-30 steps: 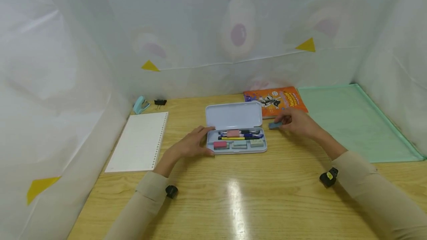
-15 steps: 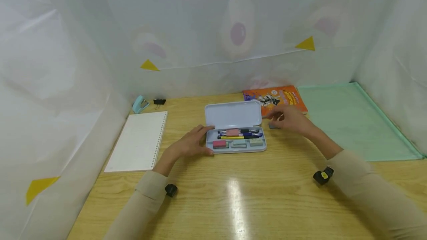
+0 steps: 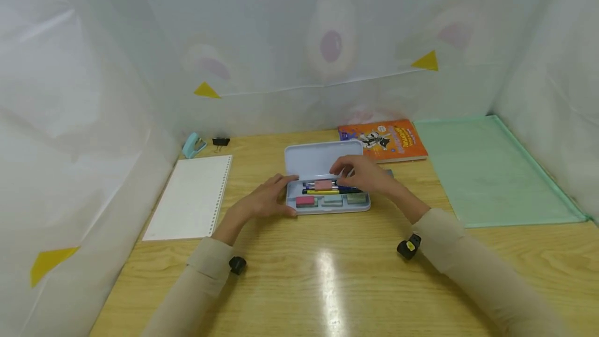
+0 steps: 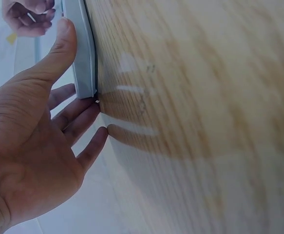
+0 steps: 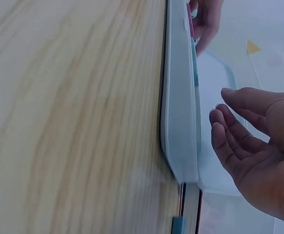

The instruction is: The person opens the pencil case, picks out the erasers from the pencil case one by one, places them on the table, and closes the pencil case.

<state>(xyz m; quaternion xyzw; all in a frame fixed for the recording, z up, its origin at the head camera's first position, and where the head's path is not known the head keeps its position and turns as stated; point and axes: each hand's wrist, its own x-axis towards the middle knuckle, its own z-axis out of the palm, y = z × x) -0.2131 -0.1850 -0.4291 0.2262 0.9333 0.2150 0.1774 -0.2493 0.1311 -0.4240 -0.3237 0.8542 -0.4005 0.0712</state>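
A pale blue pencil case [image 3: 304, 157] lies open on the table, its lid tipped back. My left hand [image 3: 264, 199] holds its left end between thumb and fingers; in the left wrist view the thumb [image 4: 59, 48] rests along its edge. My right hand [image 3: 367, 173] hovers over the case's right half, fingers loosely bent and nothing between them in the right wrist view. Inside lie several pens [image 3: 323, 192] with a pink eraser [image 3: 323, 185] on them. Along the front sit a red-pink eraser [image 3: 305, 201], a light blue one [image 3: 333, 200] and a pale green one [image 3: 357, 198].
A small blue block [image 3: 389, 172] lies right of the case, partly behind my right hand. An orange book [image 3: 398, 142] and a green glass-like board [image 3: 500, 176] are beyond. A spiral notebook [image 3: 189, 196], stapler [image 3: 193, 145] and binder clip [image 3: 221, 141] lie left.
My right hand has let go of the small blue block on the table and moved left over the pencil case. The left hand has stayed at the case's left end.
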